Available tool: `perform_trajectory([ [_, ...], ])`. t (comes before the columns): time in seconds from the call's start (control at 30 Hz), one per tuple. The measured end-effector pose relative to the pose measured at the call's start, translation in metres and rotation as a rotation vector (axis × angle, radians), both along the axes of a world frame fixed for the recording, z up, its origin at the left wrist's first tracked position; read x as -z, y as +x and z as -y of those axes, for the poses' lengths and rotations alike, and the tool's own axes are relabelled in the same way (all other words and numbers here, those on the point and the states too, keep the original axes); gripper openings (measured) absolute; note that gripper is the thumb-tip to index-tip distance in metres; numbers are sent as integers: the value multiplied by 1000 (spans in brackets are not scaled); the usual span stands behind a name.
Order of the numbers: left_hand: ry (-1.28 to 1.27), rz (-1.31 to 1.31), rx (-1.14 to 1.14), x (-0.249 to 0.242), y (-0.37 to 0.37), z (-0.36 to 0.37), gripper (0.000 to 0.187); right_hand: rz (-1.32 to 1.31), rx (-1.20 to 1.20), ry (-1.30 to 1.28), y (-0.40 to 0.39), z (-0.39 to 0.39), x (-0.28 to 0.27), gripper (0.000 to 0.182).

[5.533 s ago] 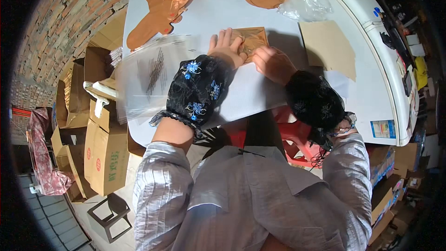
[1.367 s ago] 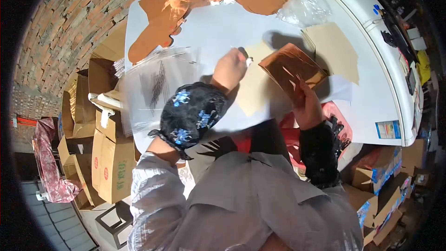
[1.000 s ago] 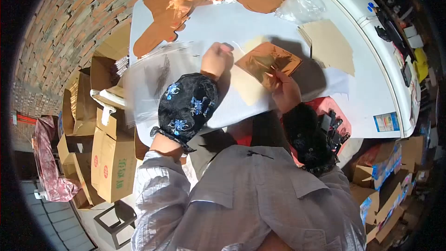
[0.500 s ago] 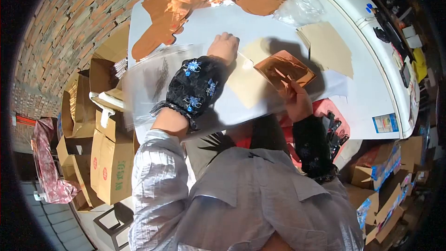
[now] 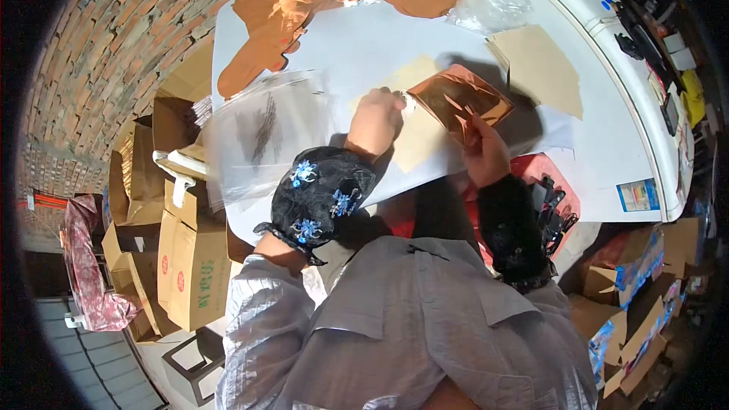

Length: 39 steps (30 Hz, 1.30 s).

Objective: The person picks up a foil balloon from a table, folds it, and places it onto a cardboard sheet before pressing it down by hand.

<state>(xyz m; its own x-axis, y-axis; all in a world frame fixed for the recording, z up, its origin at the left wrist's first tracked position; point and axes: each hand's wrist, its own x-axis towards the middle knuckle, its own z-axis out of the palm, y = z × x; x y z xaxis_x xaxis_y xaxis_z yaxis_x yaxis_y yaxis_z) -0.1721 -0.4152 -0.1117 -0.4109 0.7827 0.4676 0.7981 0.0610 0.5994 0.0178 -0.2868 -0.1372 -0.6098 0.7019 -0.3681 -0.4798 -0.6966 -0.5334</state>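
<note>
My right hand (image 5: pixel 486 153) pinches the near edge of a shiny copper-brown square packet (image 5: pixel 465 99), which is tilted above the table. My left hand (image 5: pixel 377 120) is closed, its fingertips close to the packet's left corner by a small white bit (image 5: pixel 408 101); I cannot tell what lies between those fingers. Beneath the packet, a cream card (image 5: pixel 421 140) lies on the white table (image 5: pixel 357 53). Left of my left hand is a pile of clear plastic bags (image 5: pixel 269 118).
Copper-brown thin material (image 5: pixel 266 38) is spread along the table's far side, beside crumpled clear plastic (image 5: pixel 493 0). A stack of cream cards (image 5: pixel 538 72) sits right of the packet. Cardboard boxes (image 5: pixel 194 269) stand at lower left. A red container (image 5: pixel 562 175) with black items is by my right forearm.
My left hand has moved nearer to me, away from the far part of the cream card and still left of the packet. The right hand keeps its hold on the packet.
</note>
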Motion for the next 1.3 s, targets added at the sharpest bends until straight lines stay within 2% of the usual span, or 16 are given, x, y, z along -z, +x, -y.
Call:
perform_trajectory([
  [0.1,-35,407,-193,-2,-8,11,12,10,-45,-58,-15,11,-15,7],
  [0.23,144,393,-253,15,-41,16,9,-53,-93,0,-42,16,15,20],
  [0.3,99,304,-266,7,-36,20,12,-101,-96,-36,-49,27,14,24],
  [0.4,89,114,-187,1,-25,23,18,-8,-130,208,-55,33,34,24],
  [0.47,83,81,-115,-6,-12,21,20,-5,-115,184,-57,40,23,25],
  [0.53,126,30,9,-8,0,18,27,-60,-61,-25,-57,44,9,26],
  [0.63,77,-121,42,4,7,11,31,3,53,20,-61,51,8,25],
  [0.7,42,-91,51,7,9,7,34,393,48,913,-58,32,72,24],
  [0.77,31,-92,56,7,11,4,35,400,65,908,-60,36,64,24],
  [0.83,-57,-135,92,4,9,3,40,15,100,12,-66,50,30,24],
  [0.93,-139,-179,121,6,6,0,44,-72,98,-11,-62,58,12,18],
  [1.0,-172,-206,135,8,5,-2,47,382,99,868,-61,50,48,17],
  [1.07,-201,-238,149,10,3,-3,49,647,120,1354,-63,45,73,17],
  [1.1,-207,-250,154,12,1,-4,49,680,149,1401,-64,44,83,17],
  [1.27,-264,-272,176,18,-3,-5,51,464,72,931,-64,51,56,20],
  [1.3,-258,-280,182,18,-3,-5,51,551,46,1039,-63,47,62,21],
])
